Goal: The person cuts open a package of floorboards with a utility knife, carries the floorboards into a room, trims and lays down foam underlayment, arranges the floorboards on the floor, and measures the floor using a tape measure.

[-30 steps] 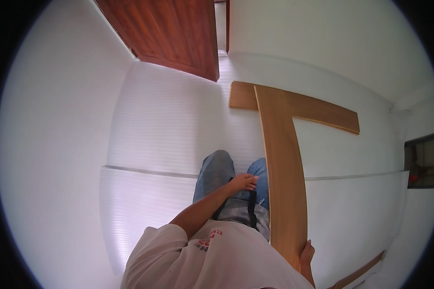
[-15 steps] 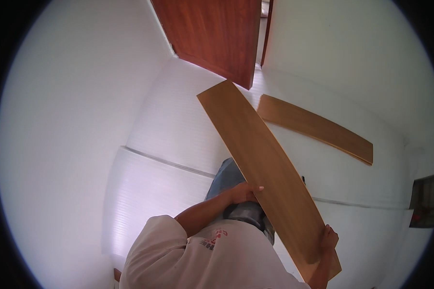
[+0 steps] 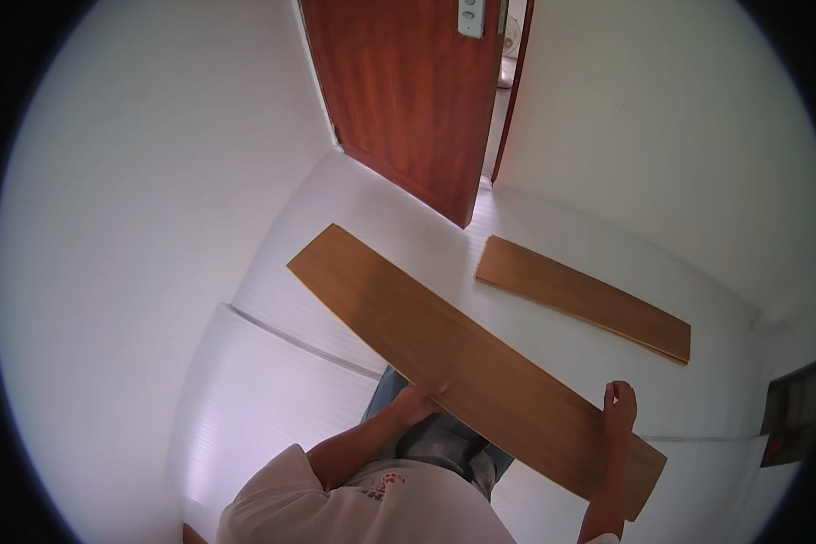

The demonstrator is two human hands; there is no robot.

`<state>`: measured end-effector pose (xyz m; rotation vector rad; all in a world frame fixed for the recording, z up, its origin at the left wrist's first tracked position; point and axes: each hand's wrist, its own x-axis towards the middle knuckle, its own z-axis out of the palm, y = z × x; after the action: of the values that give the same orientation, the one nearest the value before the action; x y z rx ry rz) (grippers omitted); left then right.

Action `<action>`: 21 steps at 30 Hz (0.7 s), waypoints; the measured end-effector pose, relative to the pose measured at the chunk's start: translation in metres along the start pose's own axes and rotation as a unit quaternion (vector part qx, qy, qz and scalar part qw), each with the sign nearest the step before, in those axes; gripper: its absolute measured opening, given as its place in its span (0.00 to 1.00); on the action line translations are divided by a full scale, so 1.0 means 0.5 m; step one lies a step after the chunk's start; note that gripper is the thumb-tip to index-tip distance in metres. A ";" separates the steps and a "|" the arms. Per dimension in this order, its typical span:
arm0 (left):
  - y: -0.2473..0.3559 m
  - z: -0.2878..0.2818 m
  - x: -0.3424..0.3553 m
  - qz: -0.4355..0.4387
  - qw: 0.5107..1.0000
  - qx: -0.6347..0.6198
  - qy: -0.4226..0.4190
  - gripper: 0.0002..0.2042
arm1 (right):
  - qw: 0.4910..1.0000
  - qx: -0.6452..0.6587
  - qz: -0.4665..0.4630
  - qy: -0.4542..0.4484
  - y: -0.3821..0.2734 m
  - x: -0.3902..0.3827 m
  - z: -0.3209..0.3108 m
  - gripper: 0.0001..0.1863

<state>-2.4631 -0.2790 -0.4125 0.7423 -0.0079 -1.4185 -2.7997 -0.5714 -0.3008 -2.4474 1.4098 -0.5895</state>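
Note:
A long brown wood-look floor plank (image 3: 462, 363) is held up in front of me, slanting from far left to near right. My left hand (image 3: 422, 402) grips its near edge around the middle, thumb on the top face and fingers out of sight underneath. My right forearm crosses above the plank's near-right end. Just past the far edge, my right hand (image 3: 620, 401) has its fingers curled in, with nothing visible in them. Beyond the held plank, a second floor plank or small stack of them (image 3: 580, 299) lies on the floor.
Pale ribbed foam sheeting (image 3: 272, 390) covers the floor, with a seam running across it. A reddish-brown wooden door (image 3: 399, 100) stands ajar at the far side. White walls (image 3: 154, 181) rise left and right. A dark framed object (image 3: 796, 408) is at the right edge.
The held plank has turned counter-clockwise, its far end swinging left. My right hand has come off its edge and moved farther away. My left hand keeps its grip. The view has tilted up.

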 end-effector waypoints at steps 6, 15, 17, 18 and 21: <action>0.029 -0.095 0.046 0.014 0.999 0.024 0.024 0.26 | 0.984 0.068 -0.162 -0.001 -0.311 0.303 0.033 0.07; 0.079 -0.221 0.215 0.032 0.992 0.092 0.083 0.19 | 0.798 -0.136 -0.580 0.093 -0.795 0.890 0.278 0.09; 0.060 -0.288 0.255 0.061 0.955 0.275 0.088 0.19 | 0.746 -0.144 -0.639 0.120 -0.823 1.026 0.362 0.11; 0.080 -0.305 0.273 0.082 0.935 0.331 0.099 0.17 | 0.767 -0.161 -0.611 0.111 -0.852 1.052 0.382 0.12; 0.191 -0.271 0.338 0.072 0.949 0.288 0.103 0.13 | 0.795 -0.159 -0.571 0.130 -0.864 1.091 0.430 0.15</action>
<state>-2.2882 -0.3698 -0.5442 1.3422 -0.3205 -1.1958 -2.1254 -0.8258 -0.1952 -3.4266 -0.1679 -0.9718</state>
